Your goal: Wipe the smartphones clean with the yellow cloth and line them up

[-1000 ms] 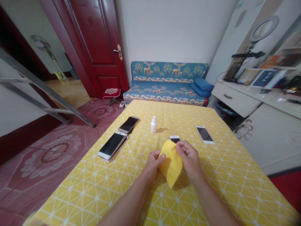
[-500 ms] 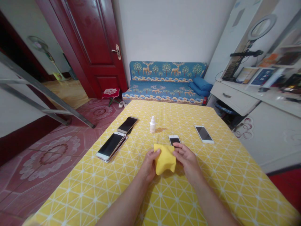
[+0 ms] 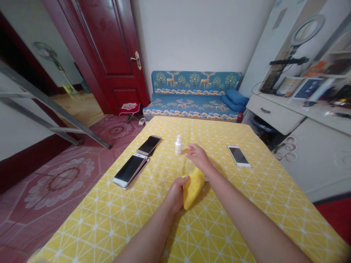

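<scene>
Left hand [image 3: 175,195] with fingers pinching a folded yellow cloth [image 3: 192,187] just above the yellow-clothed surface [image 3: 246,204], right hand [image 3: 197,156] stretched forward, fingers loosely spread and empty, near a small white bottle [image 3: 178,144], three phones lying around.

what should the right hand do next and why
Probably close the right hand on the bottle. The hand is open and stretched toward it, fingertips just short of it, not touching. The left hand holds the cloth bunched above the table, and the bottle stands upright with nothing in the way.
</scene>
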Demonstrator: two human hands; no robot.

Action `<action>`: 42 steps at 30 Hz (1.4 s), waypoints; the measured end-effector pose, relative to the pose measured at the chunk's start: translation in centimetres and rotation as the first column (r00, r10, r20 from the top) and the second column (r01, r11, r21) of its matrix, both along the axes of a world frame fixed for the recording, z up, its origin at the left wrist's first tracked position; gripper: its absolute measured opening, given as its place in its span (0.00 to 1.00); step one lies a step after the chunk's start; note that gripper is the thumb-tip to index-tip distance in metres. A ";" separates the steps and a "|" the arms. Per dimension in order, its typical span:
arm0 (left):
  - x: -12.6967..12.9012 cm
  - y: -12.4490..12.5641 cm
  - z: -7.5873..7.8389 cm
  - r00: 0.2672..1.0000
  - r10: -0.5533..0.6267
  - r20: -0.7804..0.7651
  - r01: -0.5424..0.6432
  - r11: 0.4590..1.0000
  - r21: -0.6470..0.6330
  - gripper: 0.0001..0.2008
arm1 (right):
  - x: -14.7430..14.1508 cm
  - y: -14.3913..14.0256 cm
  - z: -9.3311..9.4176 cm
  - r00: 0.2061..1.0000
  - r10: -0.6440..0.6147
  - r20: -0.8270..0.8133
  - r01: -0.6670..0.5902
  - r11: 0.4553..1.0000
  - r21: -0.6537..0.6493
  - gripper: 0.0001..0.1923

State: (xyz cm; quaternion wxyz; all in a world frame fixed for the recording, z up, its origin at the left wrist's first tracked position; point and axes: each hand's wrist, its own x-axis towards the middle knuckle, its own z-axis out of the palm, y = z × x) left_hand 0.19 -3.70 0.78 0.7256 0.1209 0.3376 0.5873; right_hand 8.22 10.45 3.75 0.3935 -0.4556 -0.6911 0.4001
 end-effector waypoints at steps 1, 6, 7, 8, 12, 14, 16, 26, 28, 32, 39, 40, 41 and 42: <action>0.0 0.0 0.0 1.000 -0.003 -0.007 0.003 1.000 -0.014 0.13 | -1.1 0.8 0.0 1.000 0.006 0.008 -0.005 1.000 -0.005 0.26; 0.1 0.0 -0.1 0.999 -0.038 -0.012 0.038 0.999 -0.017 0.12 | -4.8 2.8 -0.5 0.999 0.040 0.014 -0.039 0.998 -0.056 0.35; 0.1 0.0 -0.1 0.999 -0.044 -0.015 0.044 0.999 -0.012 0.12 | -5.2 2.8 -0.7 0.999 0.049 0.010 -0.049 0.997 -0.066 0.31; 0.2 0.0 -0.2 0.999 -0.045 -0.020 0.044 0.999 -0.007 0.12 | -5.4 2.8 -0.8 0.998 0.059 0.004 -0.059 0.995 -0.075 0.26; 0.5 -0.2 -0.3 0.997 -0.050 -0.051 0.051 0.999 0.011 0.13 | -5.0 2.0 -0.6 0.992 0.097 -0.082 -0.105 0.989 -0.100 0.09; 0.6 -0.2 -0.3 0.998 -0.045 -0.048 0.046 0.999 0.012 0.15 | -3.8 1.0 0.3 0.979 0.113 -0.169 -0.131 0.987 -0.097 0.10; 0.6 0.0 -0.5 0.999 -0.032 -0.003 0.032 0.999 -0.001 0.16 | -1.8 -0.9 1.5 0.957 0.131 -0.261 -0.159 0.983 -0.090 0.15; -1.3 1.2 -0.9 0.920 -0.188 0.344 0.133 0.975 0.178 0.22 | 6.9 -12.6 1.1 0.752 0.124 -0.648 -0.421 0.846 -0.326 0.41; -1.4 0.9 -0.2 0.921 -0.186 0.342 0.124 0.973 0.195 0.23 | 7.1 -13.5 0.3 0.746 0.107 -0.657 -0.414 0.847 -0.332 0.41; -1.7 0.5 0.7 0.909 -0.203 0.365 0.124 0.966 0.227 0.28 | 7.3 -14.0 0.0 0.791 0.084 -0.606 -0.353 0.872 -0.339 0.42; -2.5 0.4 0.6 0.890 -0.171 0.424 0.063 0.964 0.257 0.30 | 7.7 -14.9 0.6 0.900 -0.009 -0.436 -0.078 0.980 -0.181 0.36; -2.6 0.4 0.7 0.894 -0.164 0.417 0.058 0.965 0.255 0.30 | 7.8 -15.1 0.4 0.927 -0.034 -0.374 0.008 0.998 -0.070 0.34; -2.6 0.4 0.7 0.900 -0.158 0.407 0.055 0.966 0.254 0.30 | 7.9 -15.2 0.2 0.949 -0.064 -0.307 0.089 0.994 0.070 0.33; -2.6 0.4 0.8 0.906 -0.154 0.394 0.053 0.965 0.255 0.31 | 8.0 -15.3 -0.1 0.966 -0.092 -0.243 0.146 0.966 0.215 0.31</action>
